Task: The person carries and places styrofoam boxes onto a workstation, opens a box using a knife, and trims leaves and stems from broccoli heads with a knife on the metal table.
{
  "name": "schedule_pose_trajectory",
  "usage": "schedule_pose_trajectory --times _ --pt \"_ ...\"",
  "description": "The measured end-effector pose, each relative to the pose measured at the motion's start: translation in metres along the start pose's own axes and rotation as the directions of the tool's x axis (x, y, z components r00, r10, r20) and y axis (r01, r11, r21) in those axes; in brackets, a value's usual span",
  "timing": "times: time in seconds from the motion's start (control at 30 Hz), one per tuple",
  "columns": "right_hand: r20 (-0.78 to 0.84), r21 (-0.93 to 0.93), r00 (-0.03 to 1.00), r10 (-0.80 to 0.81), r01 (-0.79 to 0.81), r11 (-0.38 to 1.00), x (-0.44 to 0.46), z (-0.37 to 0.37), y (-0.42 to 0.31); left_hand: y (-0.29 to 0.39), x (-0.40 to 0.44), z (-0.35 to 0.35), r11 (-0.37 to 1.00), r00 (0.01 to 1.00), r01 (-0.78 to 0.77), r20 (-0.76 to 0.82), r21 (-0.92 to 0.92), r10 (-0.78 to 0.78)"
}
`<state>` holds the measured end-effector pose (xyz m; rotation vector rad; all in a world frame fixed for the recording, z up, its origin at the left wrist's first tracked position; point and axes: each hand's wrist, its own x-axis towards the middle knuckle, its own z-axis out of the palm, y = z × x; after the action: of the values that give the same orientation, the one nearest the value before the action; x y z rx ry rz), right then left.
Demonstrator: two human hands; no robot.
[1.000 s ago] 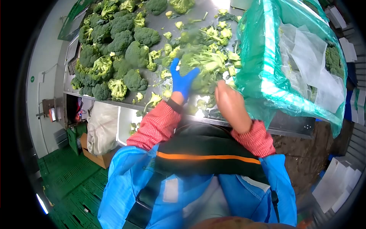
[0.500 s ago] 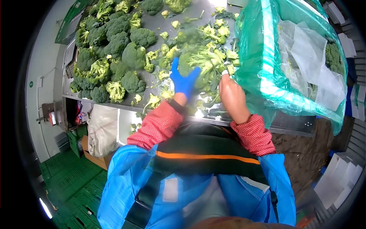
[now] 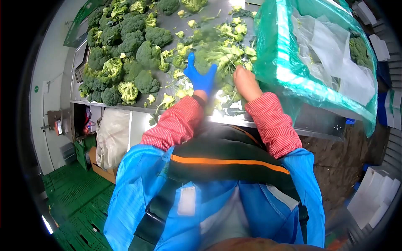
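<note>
My left hand (image 3: 201, 78), in a blue glove, has its thumb and fingers spread around a broccoli head (image 3: 204, 65), whose cut stem and pale branches (image 3: 224, 54) point to the right. My bare right hand (image 3: 246, 83) is closed beside those branches. From its fingers a thin blade, apparently a small knife (image 3: 230, 60), reaches toward the stem; the handle is hidden in the fist. Trimmed stem pieces and leaves (image 3: 234, 31) lie around both hands on the metal table (image 3: 178, 25).
Many broccoli heads (image 3: 132, 44) are piled on the table's left. At right stands a crate lined with green plastic (image 3: 276, 54), with white sheets (image 3: 326, 46) and broccoli (image 3: 359, 52) inside. Loose scraps (image 3: 165, 101) lie along the table's front edge. Green crates (image 3: 75, 188) are on the floor.
My right hand has moved up and left, closer to the broccoli stem. My left hand stays around the head, shifted slightly up. The view has tilted a little.
</note>
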<state>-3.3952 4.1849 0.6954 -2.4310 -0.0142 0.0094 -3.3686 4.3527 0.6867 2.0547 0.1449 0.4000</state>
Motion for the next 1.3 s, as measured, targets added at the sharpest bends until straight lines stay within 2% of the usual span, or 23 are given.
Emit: schedule_pose_trajectory --times 0.1,0.13,0.27,0.37,0.43,0.47,0.5,0.57,0.63,0.7,0.73,0.8,0.83,0.87,0.93,0.97,1.03,1.07,1.1,1.17,1.23,1.27,1.3 --pt "0.035 0.013 0.999 -0.015 0.015 1.0 -0.019 -0.001 -0.001 0.0 -0.01 -0.009 0.994 0.998 -0.042 0.035 -0.1 0.046" --pt "0.061 0.027 0.998 0.014 -0.016 1.0 -0.032 -0.014 -0.013 -0.007 -0.012 -0.012 0.992 0.991 -0.118 0.055 -0.052 0.121" --pt "0.065 -0.017 0.997 0.045 -0.044 0.999 -0.044 -0.011 -0.012 -0.012 -0.026 -0.011 0.97 0.989 -0.11 0.07 -0.215 0.127" --pt "0.034 -0.008 0.999 -0.005 0.005 1.0 -0.023 0.018 0.011 -0.012 -0.028 -0.011 0.983 0.99 -0.116 0.058 -0.145 0.126" --pt "0.073 -0.024 0.995 0.063 -0.061 0.998 -0.016 0.031 0.014 -0.027 -0.03 -0.003 0.899 0.971 -0.197 0.047 -0.39 0.233" --pt "0.084 -0.036 0.993 0.087 -0.084 0.996 -0.004 0.034 0.015 -0.038 -0.024 -0.005 0.916 0.968 -0.226 0.025 -0.331 0.248" --pt "0.128 -0.011 0.982 0.136 -0.135 0.991 -0.016 0.035 0.013 -0.028 -0.032 -0.02 0.891 0.988 -0.055 0.107 -0.451 0.115" --pt "0.176 0.029 0.96 0.216 -0.224 0.974 -0.024 0.015 0.011 0.01 -0.017 -0.044 0.721 0.954 0.253 0.292 -0.645 -0.072" --pt "0.218 0.127 0.964 0.15 -0.181 0.975 -0.039 -0.015 0.005 0.006 0.005 -0.064 0.749 0.924 0.21 0.377 -0.629 0.057" --pt "0.217 0.252 0.97 0.113 -0.168 0.953 -0.049 -0.035 -0.002 0.005 0.007 -0.08 0.546 0.882 0.407 0.471 -0.732 -0.027" --pt "0.181 0.288 0.98 0.082 -0.132 0.948 -0.049 -0.037 -0.002 0.015 0.007 -0.09 0.519 0.885 0.408 0.466 -0.751 -0.021" --pt "0.106 0.356 0.994 0.02 -0.057 0.933 -0.046 -0.038 -0.003 0.041 0.014 -0.103 0.63 0.901 0.315 0.432 -0.71 0.036" --pt "0.158 0.242 0.987 0.007 -0.046 0.969 -0.046 -0.034 -0.004 0.047 0.014 -0.107 0.68 0.903 0.271 0.425 -0.681 0.065" --pt "0.206 0.124 0.979 0.004 -0.03 0.992 -0.045 -0.027 -0.005 0.042 0.019 -0.106 0.796 0.914 0.123 0.381 -0.593 0.142" --pt "0.225 -0.038 0.972 -0.064 0.074 0.996 -0.046 -0.03 -0.024 0.037 0.027 -0.097 0.865 0.903 -0.049 0.347 -0.5 0.252" --pt "0.121 0.019 0.973 -0.195 0.194 0.981 -0.051 -0.026 -0.018 0.031 0.027 -0.094 0.888 0.895 -0.128 0.334 -0.442 0.295" --pt "0.047 0.499 0.998 -0.047 0.018 0.867 -0.056 -0.033 -0.012 0.024 0.034 -0.094 0.823 0.924 0.102 0.36 -0.559 0.13" --pt "0.168 0.563 0.985 0.025 -0.117 0.818 -0.055 -0.043 -0.01 0.022 0.037 -0.094 0.762 0.918 0.199 0.39 -0.616 0.075" --pt "0.158 0.526 0.987 0.026 -0.106 0.844 -0.054 -0.048 -0.015 0.024 0.032 -0.098 0.688 0.903 0.305 0.429 -0.659 0.01" --pt "0.138 0.446 0.99 0.026 -0.086 0.891 -0.051 -0.057 -0.025 0.03 0.03 -0.093 0.671 0.912 0.334 0.408 -0.662 -0.051" --pt "-0.184 0.035 0.975 -0.122 0.131 0.991 -0.041 -0.036 -0.018 0.03 0.021 -0.091 0.57 0.891 0.431 0.43 -0.7 -0.146" --pt "-0.15 0.002 0.988 -0.037 0.038 0.999 -0.038 -0.031 -0.01 0.031 0.017 -0.091 0.568 0.898 0.409 0.425 -0.714 -0.112" --pt "-0.129 -0.083 0.991 -0.043 0.032 0.996 -0.04 -0.022 -0.005 0.028 0.015 -0.089 0.508 0.9 0.428 0.407 -0.748 -0.158"
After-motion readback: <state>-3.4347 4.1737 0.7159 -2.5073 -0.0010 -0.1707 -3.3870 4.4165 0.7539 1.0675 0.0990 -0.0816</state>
